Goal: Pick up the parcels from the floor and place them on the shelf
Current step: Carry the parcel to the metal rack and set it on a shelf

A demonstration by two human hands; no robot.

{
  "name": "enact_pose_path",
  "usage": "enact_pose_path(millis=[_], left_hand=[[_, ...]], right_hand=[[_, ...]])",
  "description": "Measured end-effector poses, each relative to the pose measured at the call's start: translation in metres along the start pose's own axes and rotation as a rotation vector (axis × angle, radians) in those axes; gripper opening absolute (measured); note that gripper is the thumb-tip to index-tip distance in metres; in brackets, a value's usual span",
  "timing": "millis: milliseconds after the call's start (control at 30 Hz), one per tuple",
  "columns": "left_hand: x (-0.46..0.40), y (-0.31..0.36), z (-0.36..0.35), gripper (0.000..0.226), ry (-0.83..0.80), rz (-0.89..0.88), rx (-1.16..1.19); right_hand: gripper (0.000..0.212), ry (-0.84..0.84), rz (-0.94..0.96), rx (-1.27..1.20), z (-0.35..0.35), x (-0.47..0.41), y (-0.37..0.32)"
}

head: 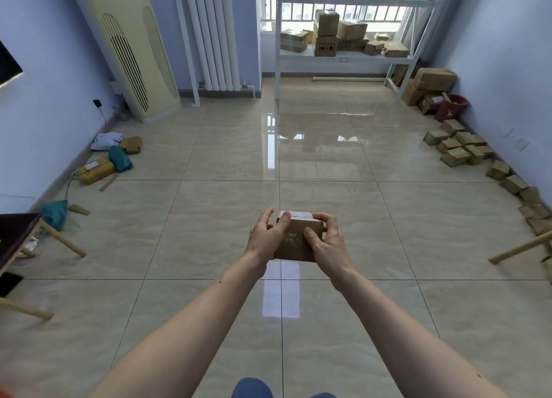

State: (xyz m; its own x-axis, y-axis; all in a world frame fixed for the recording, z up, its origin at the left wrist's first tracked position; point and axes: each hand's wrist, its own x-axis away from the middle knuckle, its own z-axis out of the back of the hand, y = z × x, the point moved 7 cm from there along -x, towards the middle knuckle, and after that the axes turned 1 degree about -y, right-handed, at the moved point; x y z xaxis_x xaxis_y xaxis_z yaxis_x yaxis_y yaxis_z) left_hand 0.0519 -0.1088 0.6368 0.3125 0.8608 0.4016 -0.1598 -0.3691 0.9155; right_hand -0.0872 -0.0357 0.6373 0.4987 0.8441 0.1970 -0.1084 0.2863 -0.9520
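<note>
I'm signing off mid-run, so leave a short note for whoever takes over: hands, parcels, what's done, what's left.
Hands: left hand and right hand together grip one small brown cardboard parcel, held above the beige tiled floor.
Done: several brown boxes sit on the white metal shelf at the far window.
Left: carry this parcel to the shelf; then the row of small cardboard parcels along the right wall and the yellow and teal bags by the left wall.

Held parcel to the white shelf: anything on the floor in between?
In the head view, only bare glossy tile floor lies between the parcel, held in both hands, and the shelf. Loose parcels sit only along the side walls.
</note>
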Motion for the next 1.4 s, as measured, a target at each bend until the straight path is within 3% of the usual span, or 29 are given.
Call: enact_pose_path(millis=[200, 300, 367, 433, 533, 767, 833, 967, 1067, 1233, 1400], left_hand=[[0.003, 0.007, -0.004, 0.039, 0.020, 0.022, 0.121], [0.007, 0.009, -0.005, 0.035, 0.075, -0.037, 0.114], [0.015, 0.011, -0.007, 0.039, 0.113, -0.072, 0.082], [0.021, 0.010, -0.010, 0.060, 0.129, -0.095, 0.052], [0.023, 0.006, -0.013, 0.073, 0.123, -0.092, 0.045], [0.024, 0.001, -0.008, 0.090, 0.085, 0.051, 0.085], [0.025, 0.002, -0.007, 0.085, 0.064, 0.100, 0.119], [0.026, 0.000, -0.010, 0.067, 0.044, 0.139, 0.164], [0.029, -0.001, -0.014, 0.072, 0.072, 0.138, 0.194], [0.031, -0.001, -0.017, 0.088, 0.181, 0.131, 0.249], [0.029, -0.003, -0.021, 0.081, 0.150, 0.138, 0.287]], right_hand=[[0.029, -0.021, 0.026, -0.063, -0.003, 0.007, -0.008], [0.046, 0.007, -0.032, -0.121, -0.003, 0.008, -0.005], [0.064, 0.018, -0.099, -0.132, -0.005, 0.009, -0.002], [0.071, 0.020, -0.157, -0.150, -0.007, 0.012, 0.001], [0.065, 0.036, -0.190, -0.191, -0.005, 0.013, 0.001], [0.029, 0.032, -0.171, -0.322, 0.009, 0.016, -0.002], [0.027, 0.006, -0.166, -0.345, 0.011, 0.017, -0.004], [0.025, -0.012, -0.134, -0.322, 0.015, 0.018, -0.007], [0.027, 0.013, -0.159, -0.309, 0.017, 0.017, -0.005], [0.062, 0.030, -0.290, -0.228, 0.013, 0.022, 0.001], [0.049, 0.004, -0.337, -0.331, 0.013, 0.019, -0.001]])
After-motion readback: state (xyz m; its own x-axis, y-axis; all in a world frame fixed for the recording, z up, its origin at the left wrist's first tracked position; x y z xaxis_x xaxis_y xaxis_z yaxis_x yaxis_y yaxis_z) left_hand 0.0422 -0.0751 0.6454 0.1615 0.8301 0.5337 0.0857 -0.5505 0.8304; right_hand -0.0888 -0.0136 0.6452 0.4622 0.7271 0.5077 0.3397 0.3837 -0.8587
